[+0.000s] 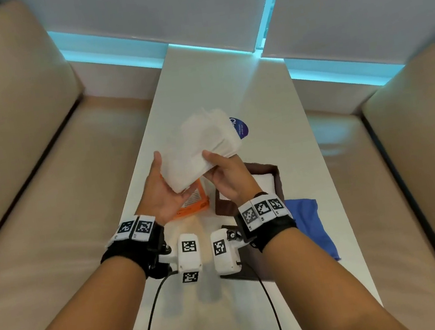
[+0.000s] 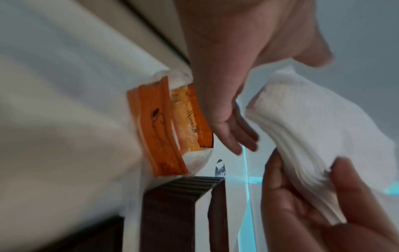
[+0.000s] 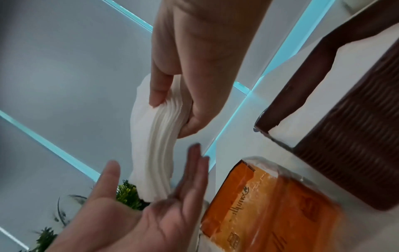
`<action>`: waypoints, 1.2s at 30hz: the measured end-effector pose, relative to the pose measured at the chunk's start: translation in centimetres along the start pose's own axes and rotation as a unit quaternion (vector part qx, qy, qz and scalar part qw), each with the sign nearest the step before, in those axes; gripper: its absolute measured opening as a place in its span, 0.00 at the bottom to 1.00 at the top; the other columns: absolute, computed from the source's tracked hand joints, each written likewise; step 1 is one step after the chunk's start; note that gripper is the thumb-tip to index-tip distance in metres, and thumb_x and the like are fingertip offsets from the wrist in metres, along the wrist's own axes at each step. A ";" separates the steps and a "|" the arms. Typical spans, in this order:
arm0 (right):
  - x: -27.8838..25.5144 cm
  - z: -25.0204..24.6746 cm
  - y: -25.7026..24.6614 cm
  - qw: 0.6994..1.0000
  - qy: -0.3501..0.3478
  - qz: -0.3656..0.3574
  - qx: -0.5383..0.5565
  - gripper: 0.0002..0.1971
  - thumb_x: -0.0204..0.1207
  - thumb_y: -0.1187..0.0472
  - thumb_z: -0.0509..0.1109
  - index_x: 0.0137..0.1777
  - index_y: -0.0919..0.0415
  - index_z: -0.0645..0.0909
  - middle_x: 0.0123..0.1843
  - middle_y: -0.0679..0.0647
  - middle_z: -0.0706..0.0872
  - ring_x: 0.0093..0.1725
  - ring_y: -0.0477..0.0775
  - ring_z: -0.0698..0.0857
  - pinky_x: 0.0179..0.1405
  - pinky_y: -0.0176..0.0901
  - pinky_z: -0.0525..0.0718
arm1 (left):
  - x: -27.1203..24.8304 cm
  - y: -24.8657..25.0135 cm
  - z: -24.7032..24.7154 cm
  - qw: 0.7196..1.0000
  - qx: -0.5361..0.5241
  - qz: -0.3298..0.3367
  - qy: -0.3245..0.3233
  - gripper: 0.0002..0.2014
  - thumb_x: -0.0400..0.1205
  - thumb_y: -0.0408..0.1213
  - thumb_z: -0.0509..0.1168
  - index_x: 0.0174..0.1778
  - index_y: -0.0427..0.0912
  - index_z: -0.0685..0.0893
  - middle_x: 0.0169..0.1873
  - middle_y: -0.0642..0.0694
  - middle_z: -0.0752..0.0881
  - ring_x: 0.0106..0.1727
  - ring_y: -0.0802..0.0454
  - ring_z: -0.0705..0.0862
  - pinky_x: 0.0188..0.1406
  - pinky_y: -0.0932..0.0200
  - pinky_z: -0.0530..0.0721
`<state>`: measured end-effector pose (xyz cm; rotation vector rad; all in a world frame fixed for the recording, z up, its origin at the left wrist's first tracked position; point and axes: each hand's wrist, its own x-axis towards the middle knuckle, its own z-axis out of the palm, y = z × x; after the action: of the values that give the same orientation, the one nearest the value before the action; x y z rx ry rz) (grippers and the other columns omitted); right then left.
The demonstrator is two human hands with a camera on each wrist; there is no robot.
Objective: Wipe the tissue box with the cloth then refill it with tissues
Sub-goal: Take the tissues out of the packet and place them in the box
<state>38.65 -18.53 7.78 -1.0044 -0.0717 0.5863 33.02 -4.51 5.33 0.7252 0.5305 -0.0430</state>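
A thick stack of white tissues (image 1: pixel 200 150) (image 2: pixel 313 127) (image 3: pixel 155 153) is held in the air over the table. My right hand (image 1: pixel 220 170) (image 3: pixel 183 95) pinches its right edge, thumb on top. My left hand (image 1: pixel 168 183) (image 3: pixel 155 201) lies flat with straight fingers against the stack's lower left end. Below the hands sits the orange tissue pack (image 1: pixel 193 203) (image 2: pixel 155 127) (image 3: pixel 270 196), torn open. The brown ribbed tissue box (image 1: pixel 277 181) (image 2: pixel 172 213) (image 3: pixel 349 162) stands to its right, showing white inside. The blue cloth (image 1: pixel 311 224) lies right of the box.
The narrow white table (image 1: pixel 213 81) runs away from me between two beige sofas (image 1: pixel 30 177) (image 1: pixel 418 150). A round blue sticker (image 1: pixel 242 129) sits on the table beyond the tissues. Blinds with a cyan glow close off the far end.
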 end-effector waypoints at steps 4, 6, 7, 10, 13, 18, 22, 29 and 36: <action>-2.0 -1.1 -0.7 0.997 -0.003 0.013 -0.072 0.19 0.81 0.71 0.62 0.70 0.59 0.72 0.60 0.53 0.85 0.60 0.51 0.84 0.59 0.47 0.85 | -0.9 -1.1 1.4 0.998 0.057 0.003 0.002 0.09 0.82 0.43 0.65 0.56 0.49 0.82 0.46 0.54 0.90 0.51 0.54 0.90 0.48 0.60 0.85; -2.5 -2.4 -1.5 0.991 0.055 0.007 -0.123 0.19 0.79 0.62 0.67 0.70 0.59 0.73 0.62 0.53 0.84 0.63 0.54 0.82 0.61 0.51 0.82 | -1.3 -1.0 1.9 0.999 0.037 -0.002 -0.011 0.01 0.82 0.36 0.66 0.47 0.47 0.82 0.37 0.50 0.92 0.35 0.56 0.92 0.37 0.54 0.88; -2.6 -3.2 -1.9 0.988 0.085 -0.001 -0.132 0.23 0.78 0.58 0.69 0.72 0.60 0.73 0.65 0.54 0.84 0.65 0.56 0.82 0.60 0.51 0.83 | -1.1 -1.1 1.9 0.999 0.046 -0.003 -0.017 0.04 0.81 0.35 0.67 0.50 0.46 0.82 0.40 0.47 0.92 0.36 0.54 0.92 0.35 0.53 0.90; -3.3 -4.4 -2.4 0.981 0.134 -0.011 -0.141 0.27 0.77 0.53 0.71 0.74 0.59 0.70 0.68 0.57 0.82 0.65 0.57 0.83 0.60 0.53 0.85 | -1.1 -1.9 2.3 0.993 0.111 -0.008 -0.036 0.19 0.78 0.34 0.70 0.65 0.40 0.81 0.59 0.40 0.87 0.58 0.43 0.88 0.52 0.44 0.89; -3.8 -5.1 -2.0 0.967 0.146 -0.019 -0.209 0.29 0.75 0.52 0.73 0.73 0.61 0.71 0.67 0.57 0.83 0.65 0.57 0.83 0.66 0.54 0.83 | -1.6 -3.1 3.5 0.984 0.168 -0.011 -0.054 0.18 0.75 0.30 0.72 0.61 0.42 0.83 0.63 0.39 0.86 0.66 0.39 0.83 0.64 0.38 0.82; -5.2 -7.2 -2.6 0.951 0.135 0.022 -0.277 0.23 0.73 0.53 0.74 0.65 0.63 0.79 0.60 0.57 0.87 0.60 0.58 0.86 0.55 0.49 0.86 | -1.4 -3.4 4.0 0.969 0.226 0.008 -0.099 0.24 0.73 0.23 0.72 0.66 0.38 0.79 0.63 0.39 0.85 0.64 0.42 0.83 0.58 0.44 0.86; -6.5 -7.7 -3.1 0.972 0.113 -0.018 -0.204 0.14 0.78 0.65 0.70 0.62 0.62 0.79 0.55 0.57 0.87 0.54 0.56 0.87 0.55 0.47 0.87 | -1.5 -3.9 4.8 0.990 0.118 0.012 -0.076 0.22 0.77 0.28 0.70 0.67 0.39 0.77 0.60 0.41 0.86 0.59 0.45 0.86 0.48 0.51 0.90; -7.7 -6.2 -2.9 0.993 0.020 -0.093 -0.074 0.30 0.61 0.55 0.78 0.65 0.57 0.77 0.61 0.54 0.85 0.59 0.49 0.85 0.58 0.41 0.87 | -2.2 -5.4 5.2 0.988 -0.100 -0.013 -0.117 0.49 0.56 0.60 0.79 0.72 0.44 0.76 0.67 0.41 0.83 0.69 0.42 0.82 0.65 0.42 0.82; -8.3 -6.0 -1.0 0.978 0.057 -0.124 -0.156 0.34 0.62 0.64 0.83 0.69 0.56 0.76 0.64 0.55 0.85 0.65 0.53 0.83 0.67 0.50 0.82 | -2.7 -5.3 7.3 0.983 -0.103 0.024 -0.149 0.42 0.68 0.67 0.58 0.74 0.43 0.75 0.69 0.37 0.81 0.72 0.38 0.78 0.70 0.36 0.76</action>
<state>33.98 -27.67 6.96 -1.3106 -0.1887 0.2923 32.78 -13.61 7.91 0.5159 0.2261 -0.0497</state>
